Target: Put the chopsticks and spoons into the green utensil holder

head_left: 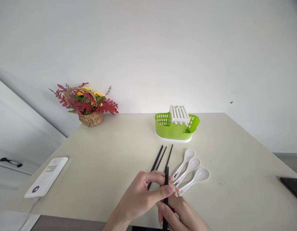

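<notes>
Black chopsticks (166, 183) stand pointing away from me near the table's front edge, held in both hands. My left hand (143, 192) pinches them partway up between thumb and fingers. Lower down, my right hand (179, 211) is closed round their near part. More black chopsticks (158, 157) lie on the table just beyond my left hand, partly hidden by it. Three white spoons (193, 164) lie fanned out to the right of the chopsticks, bowls pointing away and handle ends close to my fingers.
Behind the spoons stands a green cutlery basket (174, 131) with a white slotted top (179, 114). A wicker basket of artificial flowers (91, 118) is at the back left. A white power strip (47, 176) lies at the left edge, a dark flat object (291, 187) at the right.
</notes>
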`<state>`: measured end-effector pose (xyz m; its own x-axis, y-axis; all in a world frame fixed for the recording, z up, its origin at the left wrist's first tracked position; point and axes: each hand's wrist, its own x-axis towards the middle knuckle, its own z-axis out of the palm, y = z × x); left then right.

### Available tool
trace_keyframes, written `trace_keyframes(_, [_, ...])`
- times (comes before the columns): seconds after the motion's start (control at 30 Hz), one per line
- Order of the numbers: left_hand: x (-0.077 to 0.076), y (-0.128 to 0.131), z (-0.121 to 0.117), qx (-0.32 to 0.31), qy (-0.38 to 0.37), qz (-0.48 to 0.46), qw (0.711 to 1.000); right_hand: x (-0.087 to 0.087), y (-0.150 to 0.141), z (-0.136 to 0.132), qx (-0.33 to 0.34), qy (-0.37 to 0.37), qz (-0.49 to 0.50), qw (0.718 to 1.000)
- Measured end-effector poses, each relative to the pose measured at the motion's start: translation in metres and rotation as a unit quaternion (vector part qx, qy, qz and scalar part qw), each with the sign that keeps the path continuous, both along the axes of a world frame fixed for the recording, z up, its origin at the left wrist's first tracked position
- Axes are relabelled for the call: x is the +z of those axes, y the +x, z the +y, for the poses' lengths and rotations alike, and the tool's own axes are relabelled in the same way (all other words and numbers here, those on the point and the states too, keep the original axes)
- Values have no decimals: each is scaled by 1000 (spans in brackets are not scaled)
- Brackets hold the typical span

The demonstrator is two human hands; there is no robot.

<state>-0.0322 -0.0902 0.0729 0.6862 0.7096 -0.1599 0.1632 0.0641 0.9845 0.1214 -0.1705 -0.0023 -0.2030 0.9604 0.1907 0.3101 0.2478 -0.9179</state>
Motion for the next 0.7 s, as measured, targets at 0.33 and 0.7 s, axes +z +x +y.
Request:
trace_keyframes(0.33, [61,7,48,192,147,-90,966,-12,30,-4,-141,-5,41,989])
trace_keyframes(0.7, [100,70,145,339,322,-241,850,-83,147,-21,-412,-54,32,909])
